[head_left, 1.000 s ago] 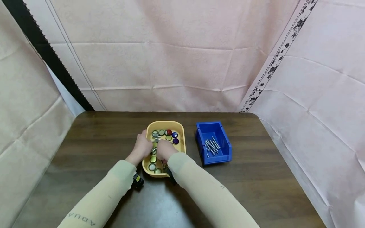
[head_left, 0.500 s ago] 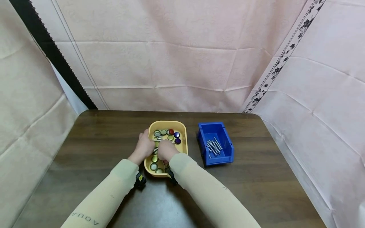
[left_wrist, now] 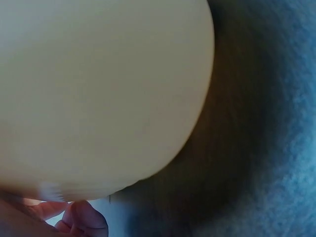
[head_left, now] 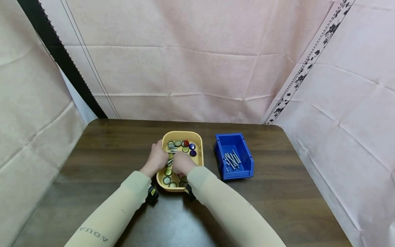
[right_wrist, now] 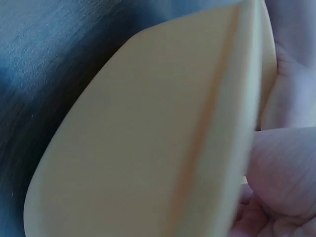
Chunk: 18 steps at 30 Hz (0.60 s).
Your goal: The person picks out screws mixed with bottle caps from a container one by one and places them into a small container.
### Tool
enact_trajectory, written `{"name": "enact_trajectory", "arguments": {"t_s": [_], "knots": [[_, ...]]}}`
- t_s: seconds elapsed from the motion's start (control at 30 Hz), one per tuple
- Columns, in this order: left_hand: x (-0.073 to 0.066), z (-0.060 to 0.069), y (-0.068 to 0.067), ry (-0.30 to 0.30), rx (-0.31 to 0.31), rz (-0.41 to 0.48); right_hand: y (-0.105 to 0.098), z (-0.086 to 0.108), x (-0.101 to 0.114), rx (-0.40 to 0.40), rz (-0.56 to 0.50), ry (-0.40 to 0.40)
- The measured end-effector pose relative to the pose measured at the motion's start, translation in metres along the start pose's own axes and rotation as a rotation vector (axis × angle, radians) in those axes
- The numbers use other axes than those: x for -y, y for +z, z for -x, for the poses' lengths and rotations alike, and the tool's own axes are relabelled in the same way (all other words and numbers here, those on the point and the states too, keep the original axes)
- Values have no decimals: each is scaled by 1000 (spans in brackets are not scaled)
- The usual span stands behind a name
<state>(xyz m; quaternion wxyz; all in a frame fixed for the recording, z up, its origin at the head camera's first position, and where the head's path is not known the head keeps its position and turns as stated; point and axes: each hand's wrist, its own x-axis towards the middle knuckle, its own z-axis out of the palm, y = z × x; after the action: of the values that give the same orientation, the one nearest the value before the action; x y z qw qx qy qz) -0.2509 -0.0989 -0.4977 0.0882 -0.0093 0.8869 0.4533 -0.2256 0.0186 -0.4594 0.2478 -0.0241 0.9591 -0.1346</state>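
A yellow tray (head_left: 200, 144) holds bottle caps and several silver screws (head_left: 175, 151). My left hand (head_left: 156, 158) lies over the tray's left rim, its fingertips hidden in the head view. Inside the tray, near the middle, my right hand (head_left: 182, 163) points down, and its fingers are also hidden there. In the left wrist view the tray's outer wall (left_wrist: 98, 98) covers most of the picture, with fingertips (left_wrist: 89, 217) at the bottom left. The right wrist view shows bent fingers (right_wrist: 252, 219) behind the tray wall (right_wrist: 123, 123); what they hold cannot be seen.
To the right of the tray stands a blue bin (head_left: 234, 174) with several silver screws (head_left: 232, 160) in it. Both are on a brown wooden table (head_left: 123, 137). Pale cloth (head_left: 197, 68) hangs behind and at the sides.
The head view has shifted slightly, so the tray and bin appear a little farther right. My right wrist has moved slightly right, uncovering more caps near the tray's front. My left hand stays at the rim.
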Motion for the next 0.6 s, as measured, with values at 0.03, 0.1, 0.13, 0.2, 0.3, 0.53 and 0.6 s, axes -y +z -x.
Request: {"name": "enact_trajectory", "arguments": {"t_s": [0.03, 0.1, 0.13, 0.2, 0.3, 0.53, 0.6], "knots": [[0, 0, 0, 3, 1, -3, -1, 1, -1, -5, -12, -8], [0, 0, -1, 2, -3, -7, -5, 3, -5, -14, -37, -25], [0, 0, -1, 1, -6, -12, -7, 4, -7, -21, -47, -34], [0, 0, -1, -1, -13, -15, -12, 6, -12, -32, -60, -51], [-1, 0, 1, 0, -12, -27, -21, 8, -21, -31, -108, -44], [-3, 3, 3, -18, -12, -29, -40, 17, -36, -56, -168, -58], [-3, 4, 2, -21, -14, -35, -44, 19, -38, -47, -189, -75]]}}
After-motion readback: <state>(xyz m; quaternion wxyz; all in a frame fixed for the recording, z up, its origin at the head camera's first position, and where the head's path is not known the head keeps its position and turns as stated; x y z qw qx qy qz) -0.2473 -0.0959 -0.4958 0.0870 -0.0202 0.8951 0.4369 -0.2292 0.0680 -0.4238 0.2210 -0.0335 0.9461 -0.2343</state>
